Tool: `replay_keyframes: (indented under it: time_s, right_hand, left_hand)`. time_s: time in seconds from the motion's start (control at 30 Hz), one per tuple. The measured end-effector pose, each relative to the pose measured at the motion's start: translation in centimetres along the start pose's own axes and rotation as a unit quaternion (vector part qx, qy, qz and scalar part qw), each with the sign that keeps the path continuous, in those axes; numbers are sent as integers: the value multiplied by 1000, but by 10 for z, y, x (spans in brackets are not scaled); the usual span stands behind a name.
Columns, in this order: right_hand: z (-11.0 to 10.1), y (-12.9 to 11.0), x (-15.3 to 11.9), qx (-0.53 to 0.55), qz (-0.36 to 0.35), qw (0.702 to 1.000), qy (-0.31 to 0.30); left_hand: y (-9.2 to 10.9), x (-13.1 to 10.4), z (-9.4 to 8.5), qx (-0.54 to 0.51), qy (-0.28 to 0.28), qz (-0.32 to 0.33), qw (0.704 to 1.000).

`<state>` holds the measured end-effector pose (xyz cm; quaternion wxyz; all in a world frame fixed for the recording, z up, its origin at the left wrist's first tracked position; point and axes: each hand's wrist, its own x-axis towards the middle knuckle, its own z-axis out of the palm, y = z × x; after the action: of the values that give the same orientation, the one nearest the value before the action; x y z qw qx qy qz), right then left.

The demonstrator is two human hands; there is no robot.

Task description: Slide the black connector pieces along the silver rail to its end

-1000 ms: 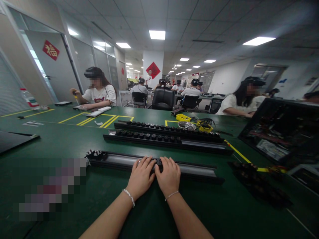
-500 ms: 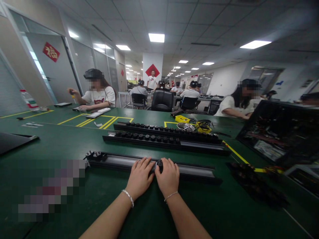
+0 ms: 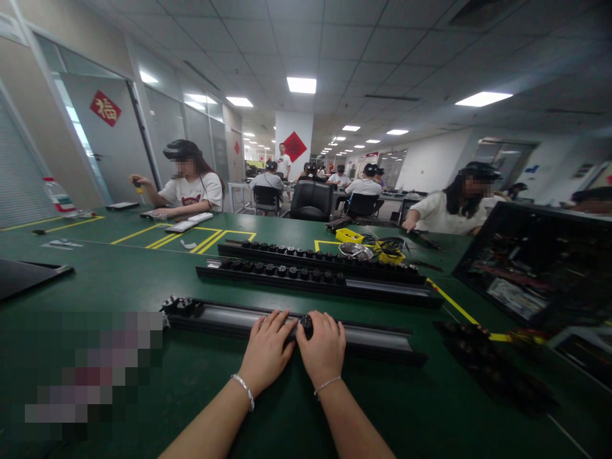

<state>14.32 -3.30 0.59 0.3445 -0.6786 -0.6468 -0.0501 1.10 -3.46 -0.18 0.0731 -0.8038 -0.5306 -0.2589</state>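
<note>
A long black rail (image 3: 377,338) with a pale inner strip lies across the green table in front of me. My left hand (image 3: 264,354) lies over its middle, fingers reaching across to the far wall and the thumb on the near side. Beside it, my right hand (image 3: 321,350) is closed around a small round black module (image 3: 306,324), set between thumb and fingers at the rail. A few similar black modules (image 3: 184,306) sit at the rail's left end. Farther back, two more rails, the nearer one (image 3: 392,290) and the farther one (image 3: 227,250), carry rows of round modules.
A metal bowl (image 3: 356,252), a yellow tray (image 3: 349,236) and black cables stand behind the rails. An open black case (image 3: 516,268) and dark loose parts (image 3: 488,363) are on the right. Co-workers sit across the table, left (image 3: 191,188) and right (image 3: 454,207).
The view has tilted slightly upward. Both hands keep nearly the same place on the rail. The co-worker at right has extended a hand over a dark object on the table.
</note>
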Motion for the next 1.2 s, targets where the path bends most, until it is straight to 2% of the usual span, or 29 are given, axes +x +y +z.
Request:
replay_keyframes:
  time_s: [0.67, 1.2]
  right_hand:
    - [-2, 1, 1, 2, 10, 1000, -9]
    - [-6, 15, 2, -11, 22, 1000, -3]
  left_hand:
    - [0, 0, -1, -4, -14, -4, 1000]
    - [0, 1, 0, -3, -6, -5, 1000]
